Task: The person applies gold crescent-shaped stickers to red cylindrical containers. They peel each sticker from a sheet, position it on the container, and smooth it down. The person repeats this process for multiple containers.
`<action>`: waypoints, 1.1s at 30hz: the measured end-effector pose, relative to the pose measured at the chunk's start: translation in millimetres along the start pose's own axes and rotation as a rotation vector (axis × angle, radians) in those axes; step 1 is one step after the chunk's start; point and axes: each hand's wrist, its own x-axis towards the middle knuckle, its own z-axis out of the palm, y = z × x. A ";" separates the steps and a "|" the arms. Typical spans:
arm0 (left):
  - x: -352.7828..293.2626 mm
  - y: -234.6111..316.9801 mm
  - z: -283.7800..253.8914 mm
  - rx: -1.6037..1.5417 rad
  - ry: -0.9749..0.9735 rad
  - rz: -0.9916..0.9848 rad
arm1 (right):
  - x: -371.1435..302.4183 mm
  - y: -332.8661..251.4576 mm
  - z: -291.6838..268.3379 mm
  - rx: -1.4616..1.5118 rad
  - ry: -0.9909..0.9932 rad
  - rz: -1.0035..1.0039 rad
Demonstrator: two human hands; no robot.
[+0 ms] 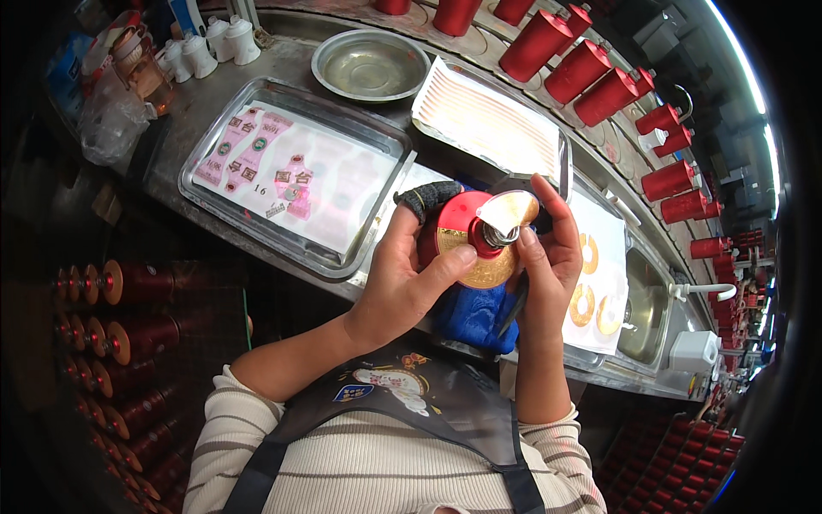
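From the head camera: the left hand [402, 274] is wrapped around a red bottle [458, 224], thumb pressed flat on the gold label [490, 270] at its shoulder, one finger wearing a dark cloth cot. The right hand [548, 248] closes in from the other side, fingers pinching a small gold foil piece [508, 210] just above the bottle's neck [495, 236]. The bottle sits between both palms, right over a blue cloth [471, 317] on the person's lap edge.

The bottle is tipped over, its long axis running away from the person's chest, with the neck end toward the camera and the base toward the steel tray of pink labels [295, 176] beyond the left hand.

I'd guess the risks are these: the foil could crease or land crooked if the right fingers shift, and the thumb could smear or skew the gold label while it is fresh. A loose grip could let the bottle roll off toward the cloth
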 end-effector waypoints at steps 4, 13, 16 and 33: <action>-1.4 -0.1 -2.6 -0.027 -0.035 -0.003 | -6.0 -0.7 -5.2 0.045 -0.115 -0.037; -2.1 -1.4 1.2 0.007 -0.034 0.032 | -4.8 -5.5 -0.8 -0.043 -0.154 0.006; -2.2 -0.8 1.7 0.016 -0.028 0.026 | -5.4 -6.0 -1.8 -0.007 -0.162 0.024; -1.0 -1.8 -4.6 0.047 -0.080 0.006 | -5.5 -5.2 -2.8 -0.010 -0.183 0.028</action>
